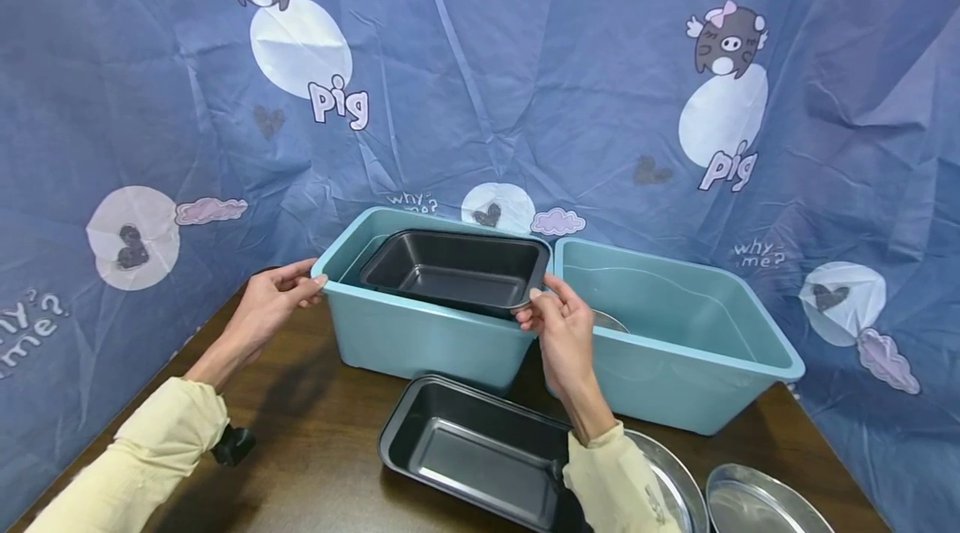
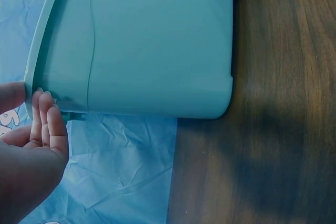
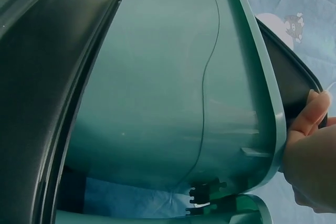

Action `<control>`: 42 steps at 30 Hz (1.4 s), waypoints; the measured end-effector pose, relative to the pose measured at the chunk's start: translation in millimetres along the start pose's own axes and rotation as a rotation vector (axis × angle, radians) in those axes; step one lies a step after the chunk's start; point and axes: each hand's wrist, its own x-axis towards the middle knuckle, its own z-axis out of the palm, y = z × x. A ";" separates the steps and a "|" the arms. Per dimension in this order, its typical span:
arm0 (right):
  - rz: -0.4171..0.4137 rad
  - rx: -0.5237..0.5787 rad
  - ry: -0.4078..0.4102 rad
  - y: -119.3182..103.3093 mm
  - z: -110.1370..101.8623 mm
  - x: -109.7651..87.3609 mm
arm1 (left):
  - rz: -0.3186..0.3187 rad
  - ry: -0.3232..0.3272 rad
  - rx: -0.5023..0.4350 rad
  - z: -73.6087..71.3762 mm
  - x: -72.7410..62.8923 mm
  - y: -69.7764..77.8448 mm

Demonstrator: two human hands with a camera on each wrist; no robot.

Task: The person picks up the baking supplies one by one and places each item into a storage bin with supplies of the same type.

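Note:
A black loaf pan (image 1: 465, 266) sits in the mouth of the left teal bin (image 1: 420, 337), its right end raised near the rim. My right hand (image 1: 558, 324) pinches the pan's near right corner between thumb and fingers. In the right wrist view, that hand (image 3: 312, 156) is beside the bin's rim with the dark pan (image 3: 291, 72) behind it. With thumb and fingers, my left hand (image 1: 273, 299) grips the bin's near left corner. The left wrist view shows this hand (image 2: 39, 150) at the teal rim (image 2: 30, 66).
A second black loaf pan (image 1: 480, 450) lies on the wooden table (image 1: 315, 466) in front of the left bin. Another teal bin (image 1: 675, 366) stands to the right, with a round metal piece (image 1: 609, 321) inside. Round metal pans (image 1: 757, 504) lie at the near right. Blue printed cloth (image 1: 480, 57) hangs behind.

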 end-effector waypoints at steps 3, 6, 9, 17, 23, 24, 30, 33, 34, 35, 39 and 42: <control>0.017 -0.042 -0.011 -0.2 1.0 1.8 | 0.003 -0.002 -0.008 0.4 -0.3 0.4; 0.055 -0.096 -0.033 -2.2 2.1 4.1 | 0.003 -0.001 -0.015 0.3 -0.6 0.6; 0.113 -0.130 -0.044 -5.8 2.4 7.0 | 0.001 0.002 -0.011 -0.1 -0.6 0.5; 0.206 -0.266 -0.057 -14.6 1.3 5.8 | -0.007 0.000 0.009 -0.1 0.7 -1.5; 0.138 -0.293 -0.093 -16.1 -2.9 1.1 | -0.003 -0.001 0.007 0.7 0.5 -0.6; 0.128 -0.285 -0.101 -16.1 -3.9 -0.1 | -0.003 -0.001 0.005 0.8 0.3 -0.1; 0.076 -0.256 -0.137 -17.3 -11.1 -8.4 | 0.004 -0.004 0.010 0.5 -1.4 2.0; 0.056 -0.263 -0.141 -18.8 -14.1 -12.0 | 0.002 -0.002 0.019 0.6 -2.4 2.2; 0.048 -0.264 -0.141 -19.3 -15.1 -13.1 | 0.002 -0.002 0.019 0.7 -2.7 2.3; 0.041 -0.264 -0.139 -19.6 -16.3 -14.4 | 0.001 -0.003 0.021 1.0 -2.8 2.2; 0.029 -0.254 -0.128 -21.5 -21.7 -20.7 | 0.000 -0.005 0.011 1.7 -2.5 1.6; 0.036 -0.267 -0.118 -21.9 -26.1 -25.7 | 0.001 -0.005 0.002 1.4 -2.4 1.2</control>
